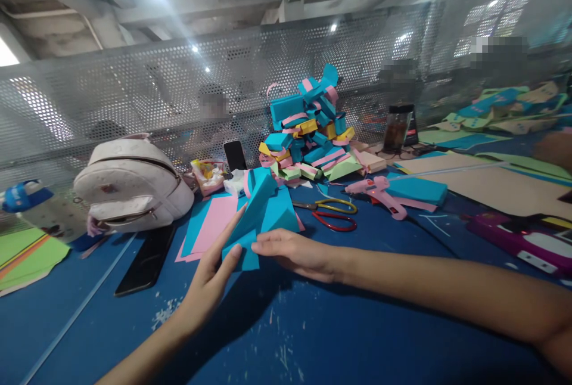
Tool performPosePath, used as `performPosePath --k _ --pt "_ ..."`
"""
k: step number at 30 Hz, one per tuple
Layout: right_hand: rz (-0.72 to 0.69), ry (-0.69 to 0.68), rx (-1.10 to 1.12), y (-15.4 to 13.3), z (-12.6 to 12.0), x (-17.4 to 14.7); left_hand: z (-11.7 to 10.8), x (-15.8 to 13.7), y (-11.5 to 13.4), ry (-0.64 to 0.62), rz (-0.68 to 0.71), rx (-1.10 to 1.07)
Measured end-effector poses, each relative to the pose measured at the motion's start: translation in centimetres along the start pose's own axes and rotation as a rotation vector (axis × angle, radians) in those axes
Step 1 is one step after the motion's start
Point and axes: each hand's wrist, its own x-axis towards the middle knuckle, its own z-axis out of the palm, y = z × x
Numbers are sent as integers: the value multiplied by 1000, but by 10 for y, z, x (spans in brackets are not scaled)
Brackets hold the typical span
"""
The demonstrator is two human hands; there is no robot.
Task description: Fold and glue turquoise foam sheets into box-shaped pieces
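Between both hands is a folded piece of blue paper, held up off the table and tilted. My left hand grips its left side, thumb in front and fingers behind. The thumb and fingers of my right hand pinch its lower right edge. Behind the folded piece lie blue and pink sheets. Scissors with one yellow and one red handle rest just past my right hand. A pink hot glue gun lies farther right, beside blue paper pieces.
A heap of folded blue, pink, yellow and green paper pieces stands against the perforated metal screen. At left are a white backpack, a dark phone and a bottle. A purple power strip lies at right.
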Motion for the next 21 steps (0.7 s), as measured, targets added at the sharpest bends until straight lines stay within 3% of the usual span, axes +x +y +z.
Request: performPosePath --k 5,10,12,16,21 --pt "-33 66 -91 -1 2 -4 2 -2 -2 31 -7 -32" --pt "-187 -149 -279 -5 5 -6 4 -3 -1 81 23 -19" --pt "-250 -166 -370 -6 4 -5 4 -3 -1 83 40 -7" --pt "-245 -109 -478 -7 0 -3 2 -3 0 32 65 34" --pt "-247 -150 -485 -9 -4 -1 2 -5 4 22 64 20"
